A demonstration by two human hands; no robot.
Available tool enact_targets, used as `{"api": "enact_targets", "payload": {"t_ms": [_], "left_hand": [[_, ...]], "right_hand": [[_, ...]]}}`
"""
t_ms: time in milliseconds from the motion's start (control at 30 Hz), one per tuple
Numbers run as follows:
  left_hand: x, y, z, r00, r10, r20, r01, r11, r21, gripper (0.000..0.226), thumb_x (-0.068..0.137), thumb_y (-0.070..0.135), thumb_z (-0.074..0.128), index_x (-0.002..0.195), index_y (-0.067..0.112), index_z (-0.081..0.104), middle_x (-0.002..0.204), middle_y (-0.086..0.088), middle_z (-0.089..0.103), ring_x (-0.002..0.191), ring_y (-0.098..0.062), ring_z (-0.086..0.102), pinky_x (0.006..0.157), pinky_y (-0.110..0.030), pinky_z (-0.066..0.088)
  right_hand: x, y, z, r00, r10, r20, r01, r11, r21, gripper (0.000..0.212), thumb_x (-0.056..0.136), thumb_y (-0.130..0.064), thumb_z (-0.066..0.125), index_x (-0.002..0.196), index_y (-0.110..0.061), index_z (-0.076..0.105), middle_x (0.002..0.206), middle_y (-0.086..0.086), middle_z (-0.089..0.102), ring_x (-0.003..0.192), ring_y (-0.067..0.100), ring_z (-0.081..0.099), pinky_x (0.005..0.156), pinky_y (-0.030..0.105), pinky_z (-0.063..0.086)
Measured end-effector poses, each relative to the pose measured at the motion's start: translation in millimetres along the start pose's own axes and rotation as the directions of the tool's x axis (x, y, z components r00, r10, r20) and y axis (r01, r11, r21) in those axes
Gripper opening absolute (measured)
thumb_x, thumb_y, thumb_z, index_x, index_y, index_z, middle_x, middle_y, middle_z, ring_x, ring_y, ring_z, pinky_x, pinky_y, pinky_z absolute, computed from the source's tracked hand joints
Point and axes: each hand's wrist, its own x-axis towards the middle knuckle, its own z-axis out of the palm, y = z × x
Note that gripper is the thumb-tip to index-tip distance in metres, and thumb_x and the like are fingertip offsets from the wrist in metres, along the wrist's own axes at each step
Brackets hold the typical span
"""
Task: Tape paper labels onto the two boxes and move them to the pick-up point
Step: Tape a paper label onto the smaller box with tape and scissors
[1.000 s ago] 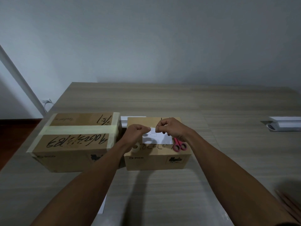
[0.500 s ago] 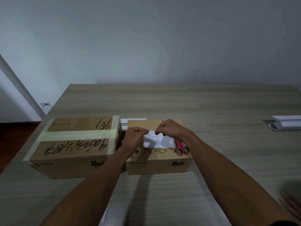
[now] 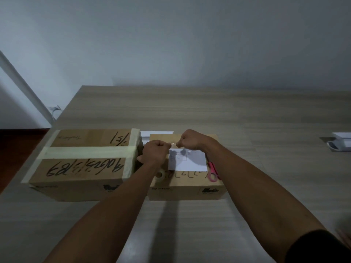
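Head view looks down over table (image 3: 247, 114)

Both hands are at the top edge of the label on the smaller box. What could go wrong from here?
The paper label lies loose on the smaller box; with left hand and right hand pinching a tape strip above it, it may shift and stick crooked. The strip could fold onto itself. The scissors and tape roll could slide off when the box moves.

Both forearms are extended forward and converge. The left hand (image 3: 154, 151) and right hand (image 3: 190, 139) are held as fists, knuckles up, fingertips pinched and nearly touching each other.
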Motion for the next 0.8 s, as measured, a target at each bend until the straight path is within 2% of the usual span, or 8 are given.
{"api": "enact_targets", "payload": {"t_ms": [100,200,267,400,500,600,800], "left_hand": [[9,1,5,0.997,-0.073,-0.01,0.074,0.996,0.057,0.013,0.09,0.031,0.077,0.083,0.02,0.078,0.088,0.002,0.075,0.09,-0.018,0.067,0.093,-0.045,0.058],[17,-3,10,0.993,-0.116,-0.02,0.118,0.982,0.15,0.024,0.086,0.039,0.077,0.066,0.028,0.069,0.082,0.011,0.07,0.092,-0.02,0.065,0.098,-0.051,0.051],[23,-6,14,0.992,-0.127,-0.027,0.13,0.976,0.173,0.027,0.085,0.04,0.077,0.063,0.029,0.067,0.082,0.01,0.07,0.091,-0.022,0.065,0.098,-0.052,0.051],[30,-7,19,0.987,-0.148,-0.064,0.158,0.965,0.211,0.023,0.088,0.041,0.075,0.074,0.024,0.071,0.084,0.004,0.072,0.091,-0.022,0.065,0.103,-0.05,0.046],[31,-9,19,0.983,-0.172,-0.057,0.181,0.946,0.268,0.026,0.088,0.045,0.074,0.082,0.019,0.074,0.09,-0.001,0.074,0.094,-0.025,0.065,0.105,-0.049,0.042],[29,-8,21,0.982,-0.168,-0.088,0.187,0.93,0.316,0.027,0.091,0.046,0.071,0.084,0.02,0.075,0.087,0.001,0.072,0.089,-0.021,0.06,0.102,-0.044,0.036],[33,-9,26,0.98,-0.155,-0.127,0.196,0.875,0.442,0.03,0.092,0.05,0.066,0.084,0.023,0.074,0.085,0.003,0.07,0.089,-0.021,0.06,0.102,-0.047,0.033]], "right_hand": [[12,2,1,1.0,-0.005,0.012,0.005,1.0,-0.019,0.048,0.097,-0.017,0.069,0.058,-0.009,0.042,0.057,0.004,0.03,0.048,0.017,0.027,0.053,0.028,0.026],[19,4,3,1.0,-0.009,0.004,0.009,0.999,-0.039,0.051,0.096,-0.014,0.068,0.055,-0.011,0.038,0.056,0.004,0.029,0.049,0.017,0.029,0.051,0.028,0.025],[25,6,5,1.0,-0.004,-0.007,0.004,0.999,-0.042,0.051,0.096,-0.013,0.067,0.056,-0.012,0.036,0.057,0.004,0.028,0.049,0.018,0.028,0.05,0.029,0.024],[39,10,11,0.999,0.027,-0.033,-0.029,0.998,-0.061,0.042,0.088,-0.008,0.067,0.056,-0.012,0.039,0.055,0.004,0.032,0.047,0.019,0.032,0.051,0.027,0.027],[44,13,15,0.999,0.037,-0.021,-0.038,0.997,-0.061,0.03,0.081,-0.003,0.065,0.054,-0.008,0.051,0.052,0.012,0.042,0.047,0.022,0.041,0.055,0.03,0.035],[47,17,16,0.999,0.035,-0.001,-0.035,0.999,-0.03,0.02,0.081,-0.003,0.062,0.061,-0.001,0.062,0.056,0.02,0.053,0.048,0.025,0.049,0.057,0.031,0.041],[51,20,21,0.998,0.053,-0.035,-0.055,0.997,-0.057,0.03,0.083,-0.007,0.062,0.054,-0.005,0.054,0.051,0.016,0.048,0.048,0.024,0.047,0.058,0.03,0.041]]}}
